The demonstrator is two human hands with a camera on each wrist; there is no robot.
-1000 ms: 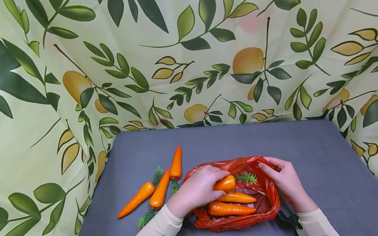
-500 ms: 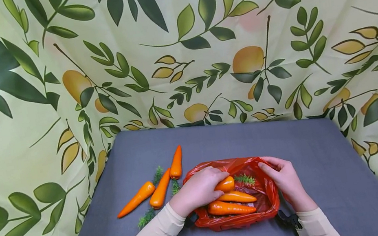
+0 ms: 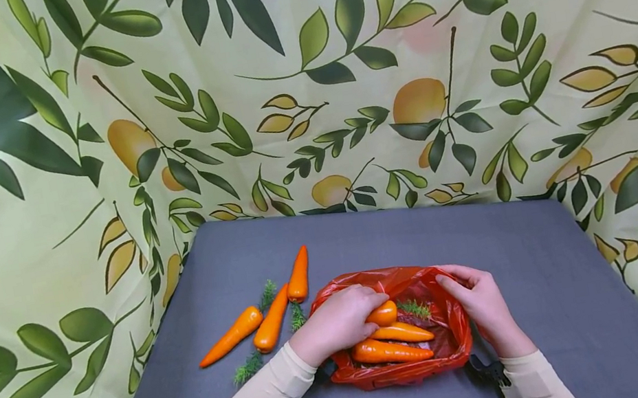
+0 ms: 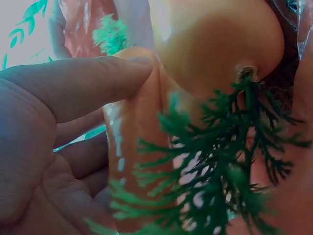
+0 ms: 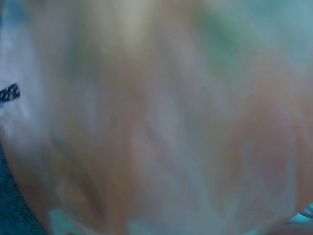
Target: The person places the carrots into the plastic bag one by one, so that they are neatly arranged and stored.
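Observation:
A red plastic bag lies with its mouth spread wide. My left hand reaches in over its left side and grips an orange carrot whose green leafy top points right. Two more carrots, an upper one and a lower one, lie beside it in the bag. The left wrist view has my thumb across the gripped carrot, next to another carrot's thick end. My right hand pinches the bag's right rim. Blurred bag film fills the right wrist view.
Left of the bag, three carrots lie on the grey table: a left one, a middle one and a back one. A leaf-patterned cloth hangs behind the table and along its sides.
My left hand and the carrot in it have shifted slightly to the right and down within the bag. My right hand stays at the rim.

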